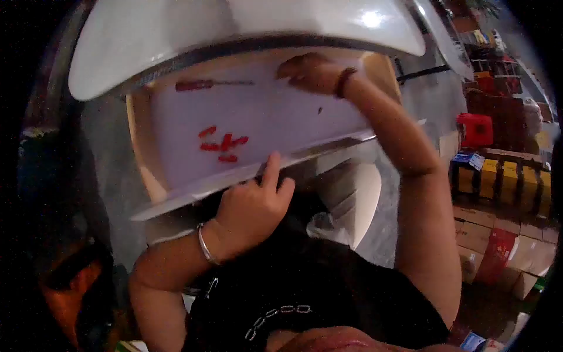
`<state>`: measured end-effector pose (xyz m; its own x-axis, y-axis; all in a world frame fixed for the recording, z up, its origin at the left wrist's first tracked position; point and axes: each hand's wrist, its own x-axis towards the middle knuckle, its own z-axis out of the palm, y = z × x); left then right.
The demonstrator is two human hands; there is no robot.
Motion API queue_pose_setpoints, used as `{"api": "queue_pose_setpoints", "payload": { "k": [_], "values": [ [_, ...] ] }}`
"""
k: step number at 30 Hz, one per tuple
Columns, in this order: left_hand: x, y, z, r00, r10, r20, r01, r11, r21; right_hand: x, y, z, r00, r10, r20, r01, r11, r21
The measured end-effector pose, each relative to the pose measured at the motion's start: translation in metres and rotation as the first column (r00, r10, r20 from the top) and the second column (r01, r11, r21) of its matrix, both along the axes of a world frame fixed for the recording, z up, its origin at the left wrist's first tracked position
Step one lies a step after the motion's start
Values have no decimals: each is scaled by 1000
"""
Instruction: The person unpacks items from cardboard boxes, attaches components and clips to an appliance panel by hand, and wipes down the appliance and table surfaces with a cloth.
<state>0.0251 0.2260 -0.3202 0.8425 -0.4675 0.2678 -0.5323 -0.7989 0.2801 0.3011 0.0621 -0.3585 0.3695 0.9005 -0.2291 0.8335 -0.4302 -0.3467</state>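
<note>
An open drawer (143, 155) has a pale bottom with several small red pieces (227, 142) lying near its front left. A screwdriver (196, 85) with a dark reddish handle lies at the back left, its shaft pointing right. My right hand (311, 73) is inside the drawer at the back, to the right of the screwdriver tip. Its fingers are bent and blurred, so whatever they might hold does not show. My left hand (255, 205) is at the drawer's front edge, index finger stretched onto the rim and thumb apart, holding nothing. A tiny dark piece (320, 110) lies below my right hand.
A glossy white tabletop (246, 23) overhangs the drawer's back. Below the drawer front is a pale seat (360, 193) with a clear plastic piece (328, 226). To the right stand a red container (475, 130), yellow boxes (510, 173) and stacked cardboard cartons (472, 232).
</note>
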Motion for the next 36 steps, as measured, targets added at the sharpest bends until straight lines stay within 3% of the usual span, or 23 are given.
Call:
{"api": "queue_pose_setpoints", "payload": {
  "k": [1,2,4,6,8,14,17,20,23,26,29,32,33,34,36],
  "values": [
    [0,1,1,1000,3,-3,-3,1000,9,4,-18,7,998,-45,-38,46,998,46],
    [4,3,3,1000,1,8,-1,1000,18,10,-34,15,987,-120,104,122,993,-9],
    [3,0,-5,1000,5,17,-5,1000,8,22,-61,13,958,-177,225,220,958,-183],
    [4,2,-2,1000,5,5,-5,1000,-19,30,-79,16,938,-45,343,167,928,-332],
    [4,1,-2,999,12,36,-12,1000,-9,27,-88,13,947,-194,256,281,888,-365],
    [4,0,6,1000,14,23,-15,999,48,-6,-64,1,1000,-14,5,14,933,-360],
    [3,2,5,1000,14,13,-14,999,29,-10,-57,-17,996,76,55,-50,928,-368],
    [4,0,8,1000,14,-4,-14,1000,19,-8,-63,-31,995,46,88,-16,949,-316],
    [5,-3,7,1000,15,-7,-15,1000,9,-9,-64,-29,996,37,86,-2,924,-383],
    [-1,-9,2,1000,7,-9,-7,1000,15,-15,-82,-48,976,115,185,-52,947,-317],
    [-1,-9,2,1000,4,-22,-4,1000,19,-27,-65,-15,983,39,180,28,934,-355],
    [-1,-9,1,1000,7,-10,-6,1000,8,-49,-65,29,990,-120,-71,121,993,10],
    [-2,-9,2,1000,9,-5,-9,1000,6,-61,-66,38,925,-200,-323,250,961,120],
    [0,-7,5,1000,3,-5,-3,1000,-3,-73,-64,51,796,-226,-562,391,901,191],
    [2,-6,6,1000,-4,-10,4,1000,-14,-104,-66,85,466,-234,-853,579,810,94]
  ]
}}
